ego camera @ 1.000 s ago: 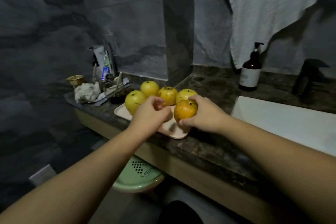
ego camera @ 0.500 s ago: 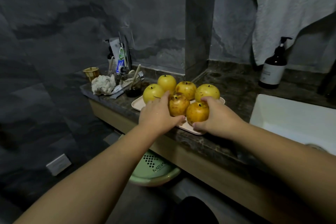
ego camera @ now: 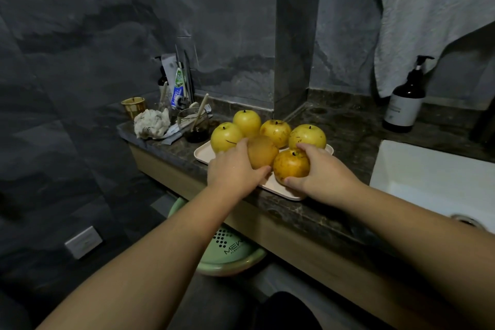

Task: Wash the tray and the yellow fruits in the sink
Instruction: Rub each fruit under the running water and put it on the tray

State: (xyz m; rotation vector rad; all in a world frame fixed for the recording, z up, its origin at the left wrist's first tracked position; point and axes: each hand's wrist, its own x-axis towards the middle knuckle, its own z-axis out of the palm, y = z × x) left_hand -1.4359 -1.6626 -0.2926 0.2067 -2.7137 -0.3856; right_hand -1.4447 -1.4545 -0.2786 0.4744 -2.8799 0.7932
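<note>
While four pale fruits (ego camera: 276, 128) sit at the back of the tray (ego camera: 203, 157), left of the sink (ego camera: 428, 169), the left hand (ego camera: 233, 169) grips a brown fruit (ego camera: 262, 151); the right hand (ego camera: 321, 171) grips an orange one (ego camera: 290, 166), probably to carry both to the sink.

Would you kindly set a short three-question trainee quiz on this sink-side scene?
1. How many fruits show at the tray?
2. True or false: the sink lies to the tray's right.
3. Which fruit does the left hand grip: A) brown fruit, B) orange fruit, C) none?

Key: 1. Six. 2. True. 3. A; the right hand grips the orange one.
</note>
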